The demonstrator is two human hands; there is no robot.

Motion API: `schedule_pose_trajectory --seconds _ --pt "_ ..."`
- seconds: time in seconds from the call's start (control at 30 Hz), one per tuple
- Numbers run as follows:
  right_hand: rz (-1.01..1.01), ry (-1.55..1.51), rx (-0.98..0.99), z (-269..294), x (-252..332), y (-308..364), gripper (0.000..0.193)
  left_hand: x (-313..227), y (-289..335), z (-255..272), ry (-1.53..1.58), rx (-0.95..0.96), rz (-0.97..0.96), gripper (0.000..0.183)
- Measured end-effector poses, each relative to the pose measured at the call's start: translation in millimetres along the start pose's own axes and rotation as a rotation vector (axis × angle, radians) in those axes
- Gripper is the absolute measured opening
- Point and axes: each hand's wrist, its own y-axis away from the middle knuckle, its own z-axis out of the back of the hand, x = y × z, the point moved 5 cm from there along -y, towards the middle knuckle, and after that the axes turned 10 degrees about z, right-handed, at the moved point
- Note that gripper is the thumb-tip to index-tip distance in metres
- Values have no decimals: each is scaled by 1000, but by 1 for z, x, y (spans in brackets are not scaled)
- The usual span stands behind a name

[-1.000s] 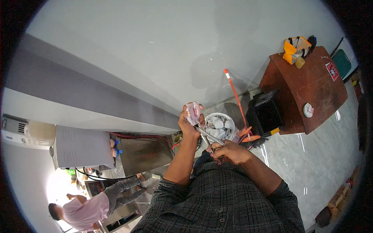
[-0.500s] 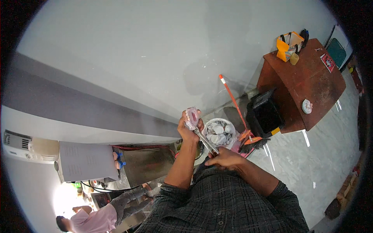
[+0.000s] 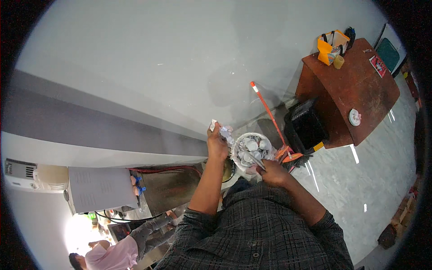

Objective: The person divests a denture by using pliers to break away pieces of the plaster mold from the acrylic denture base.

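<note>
My left hand (image 3: 218, 146) is raised in front of me, its fingers closed round a whitish dental cast (image 3: 226, 132). The cast is turned so that only parts of it stick out past the fingers. In my right hand (image 3: 273, 173) is a slim metal hand tool (image 3: 256, 159), pointing up and left over a white bucket (image 3: 233, 155); its exact kind is hard to make out. White and grey plaster lumps (image 3: 252, 145) fill the bucket, which stands just right of my left hand.
To the right of the bucket lie an orange-handled broom (image 3: 270, 109) and a black bin (image 3: 307, 128). A brown desk (image 3: 353, 90) at the right bears a yellow bag (image 3: 327, 49). Lower left are a grey cabinet (image 3: 103, 189) and a person in pink (image 3: 112, 256).
My left hand has turned over with the cast, hiding its pink inner side. My right hand has moved right and up, drawing the metal tool away from the cast to over the bucket.
</note>
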Motion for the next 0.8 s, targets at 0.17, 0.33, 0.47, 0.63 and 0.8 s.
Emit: schedule_pose_trajectory --seconds 0.17,0.33,0.47,0.63,0.8 --pt "-82 -78 38 12 -20 15 59 3 4 17 -58 -97 73 49" --pt "129 -230 -59 16 -1 27 66 3 20 -7 137 -4 96 34" --pt "212 -421 58 12 27 26 64 -2 37 -30 225 51 109 33" --pt "83 -862 216 0 35 22 64 -2 39 -35 73 8 -68 30" --pt "-56 -1123 265 -2 31 20 56 8 45 -38 100 86 -83 22"
